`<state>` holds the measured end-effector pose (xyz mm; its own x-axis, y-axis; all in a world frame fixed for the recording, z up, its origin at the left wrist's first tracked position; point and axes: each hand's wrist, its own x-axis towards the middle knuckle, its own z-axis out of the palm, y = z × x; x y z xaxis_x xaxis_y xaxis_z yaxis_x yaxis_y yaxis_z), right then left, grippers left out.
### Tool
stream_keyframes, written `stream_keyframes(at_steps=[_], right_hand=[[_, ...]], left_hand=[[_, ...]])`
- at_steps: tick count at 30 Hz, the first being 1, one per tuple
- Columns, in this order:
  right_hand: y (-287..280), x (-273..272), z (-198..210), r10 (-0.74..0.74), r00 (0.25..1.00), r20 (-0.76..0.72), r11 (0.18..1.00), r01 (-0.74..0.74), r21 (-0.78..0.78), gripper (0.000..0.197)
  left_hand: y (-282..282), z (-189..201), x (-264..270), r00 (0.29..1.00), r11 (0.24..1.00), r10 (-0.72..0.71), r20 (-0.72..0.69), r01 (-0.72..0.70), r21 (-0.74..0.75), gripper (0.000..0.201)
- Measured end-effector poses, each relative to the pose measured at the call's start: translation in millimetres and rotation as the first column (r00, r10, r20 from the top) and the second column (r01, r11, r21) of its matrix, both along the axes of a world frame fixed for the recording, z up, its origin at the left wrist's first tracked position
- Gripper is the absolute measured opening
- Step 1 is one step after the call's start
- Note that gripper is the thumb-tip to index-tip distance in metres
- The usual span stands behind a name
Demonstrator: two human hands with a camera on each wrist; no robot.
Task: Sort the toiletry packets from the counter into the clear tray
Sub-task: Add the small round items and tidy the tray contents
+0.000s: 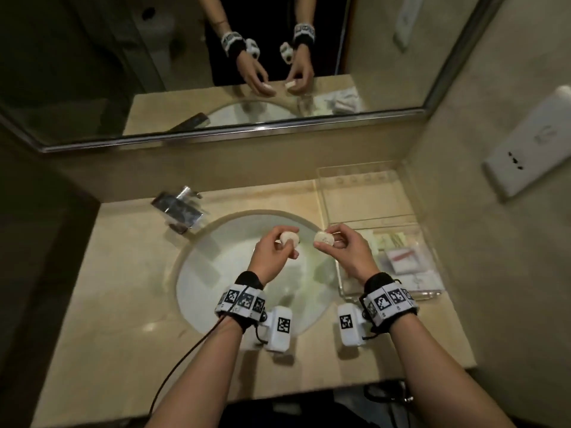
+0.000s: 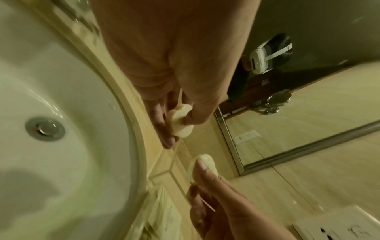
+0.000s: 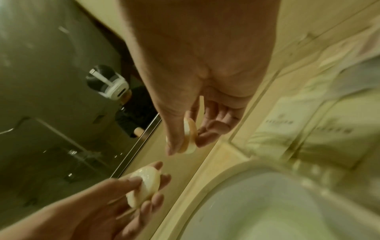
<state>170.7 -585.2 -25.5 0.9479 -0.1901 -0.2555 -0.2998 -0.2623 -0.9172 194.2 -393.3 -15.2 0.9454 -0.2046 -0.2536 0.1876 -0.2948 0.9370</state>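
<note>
Two round white soap packets are held up over the sink. My left hand (image 1: 282, 244) pinches one packet (image 1: 292, 237) between thumb and fingers; the left wrist view shows this packet (image 2: 180, 125) edge-on under the thumb. My right hand (image 1: 333, 241) pinches the other packet (image 1: 323, 239), seen in the right wrist view (image 3: 190, 138) with a thin flap sticking up from it. The two packets are a short gap apart. The clear tray (image 1: 367, 196) stands on the counter to the right, with several flat white packets (image 1: 401, 257) in its near half.
The round white basin (image 1: 216, 273) lies below both hands, its drain (image 2: 44, 128) showing. A chrome faucet (image 1: 180, 211) stands at the back left. The mirror (image 1: 154, 72) runs along the back wall, and a wall socket (image 1: 531, 149) is on the right wall.
</note>
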Motion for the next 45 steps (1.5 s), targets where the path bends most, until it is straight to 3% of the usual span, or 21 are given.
stream_keyframes(at_steps=[6,11,17,23,28,36,45], right_hand=[[-85.7,-13.8,-2.4,-0.220,0.974,-0.046,0.974,0.218,-0.061,0.036],[-127.9,-15.1,-2.2,-0.381,0.917,-0.115,0.924,0.378,-0.047,0.041],[-158.6,-11.2,-16.2,-0.359,0.918,-0.170,0.933,0.354,-0.061,0.027],[-172.8,1.9,-41.6,-0.335,0.935,-0.117,0.868,0.258,-0.425,0.029],[-178.4,10.0,-49.5,-0.362,0.921,-0.144,0.807,0.232,-0.543,0.023],[-181.5,13.8,-50.0,-0.352,0.928,-0.119,0.735,0.195,-0.650,0.023],[-175.4,7.2,-62.0,-0.316,0.942,-0.109,0.706,0.157,-0.691,0.038]], left_hand=[[-73.4,-11.9,2.4,0.997,0.996,-0.061,-0.036,0.059,-0.060,0.016],[-114.1,-15.4,4.8,0.995,0.995,-0.095,-0.038,0.094,-0.026,0.020],[-141.0,-21.4,7.7,0.996,0.998,-0.061,-0.070,0.062,0.018,0.022],[-156.2,-24.3,3.9,0.991,0.994,-0.096,-0.088,0.101,0.046,0.019],[-160.4,-25.9,2.9,0.989,0.991,-0.117,-0.090,0.122,0.062,0.017],[-165.0,-24.1,5.7,0.987,0.986,-0.133,-0.090,0.142,0.092,0.018],[-165.4,-25.7,7.1,0.987,0.989,-0.122,-0.109,0.129,0.068,0.018]])
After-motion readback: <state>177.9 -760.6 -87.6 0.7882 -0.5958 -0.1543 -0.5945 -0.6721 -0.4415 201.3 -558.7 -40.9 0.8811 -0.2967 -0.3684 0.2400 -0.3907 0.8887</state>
